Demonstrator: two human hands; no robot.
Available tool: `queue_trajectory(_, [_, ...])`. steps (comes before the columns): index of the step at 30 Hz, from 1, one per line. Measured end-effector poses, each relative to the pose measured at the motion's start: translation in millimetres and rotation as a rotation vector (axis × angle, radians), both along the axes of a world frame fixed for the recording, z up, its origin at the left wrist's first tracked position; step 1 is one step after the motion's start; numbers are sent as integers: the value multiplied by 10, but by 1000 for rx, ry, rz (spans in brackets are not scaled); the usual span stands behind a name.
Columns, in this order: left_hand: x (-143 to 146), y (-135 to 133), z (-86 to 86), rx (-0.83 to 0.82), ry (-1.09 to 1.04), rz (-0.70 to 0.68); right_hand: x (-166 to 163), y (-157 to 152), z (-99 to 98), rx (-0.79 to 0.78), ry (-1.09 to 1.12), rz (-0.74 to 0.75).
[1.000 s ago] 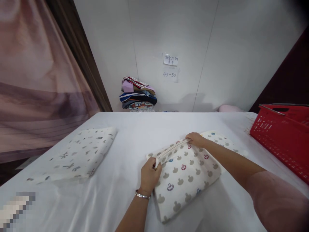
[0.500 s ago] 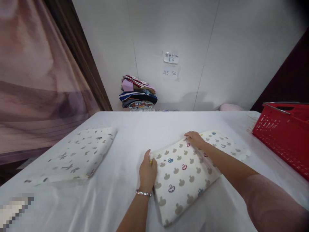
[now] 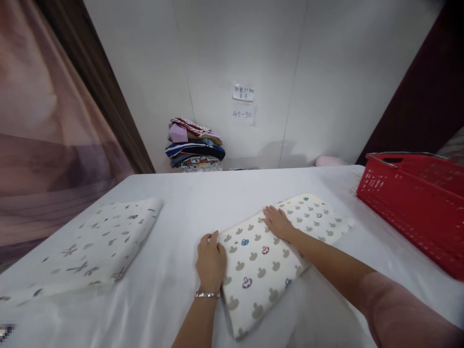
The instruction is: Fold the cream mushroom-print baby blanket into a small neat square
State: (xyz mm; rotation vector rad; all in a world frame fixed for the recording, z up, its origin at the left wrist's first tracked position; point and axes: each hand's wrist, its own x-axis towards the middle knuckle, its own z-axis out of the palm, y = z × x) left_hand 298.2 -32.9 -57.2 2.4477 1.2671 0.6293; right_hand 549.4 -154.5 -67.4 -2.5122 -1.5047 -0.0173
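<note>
A white cloth (image 3: 250, 270) printed with grey, blue and red mushroom shapes lies folded on the white-covered table. My right hand (image 3: 280, 223) is flat on its far edge, fingers stretched out and open. At the cloth's left edge, my left hand (image 3: 211, 261) rests against the far-left corner, fingers slightly bent and loosely apart; its thumb is partly hidden. A strip of the same print extends to the right beyond my right hand. Farther left lies another white folded cloth (image 3: 105, 237) with grey leaf-like prints, untouched.
A red plastic basket (image 3: 409, 208) with a metal handle stands at the table's right side. Behind the far table edge rises a stack of folded fabrics (image 3: 195, 145) against the wall. A pink curtain (image 3: 61, 159) hangs on the left.
My right hand has shifted from pinching the far edge to lying flat on the cloth. My left fingers have loosened at the left corner. The view has turned slightly right.
</note>
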Motion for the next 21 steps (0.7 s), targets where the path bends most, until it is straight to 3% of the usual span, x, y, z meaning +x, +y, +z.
queue_trajectory(5, [7,14,-1,8,17,-42,3,39,102,-122,132,27])
queue_trajectory(9, [-5,42,-9,-12,34,-73,83,-145,198,-74,122,-14])
queue_trajectory(14, [10,63,-19,7,45,-70,147,-414,146,-117,90,-131])
queue_trajectory(19, [14,71,-9,-19,67,-63,301,-431,138,-118,84,-71])
queue_trajectory(21, [4,71,-4,-30,75,-56,465,-476,159,-108,46,-121])
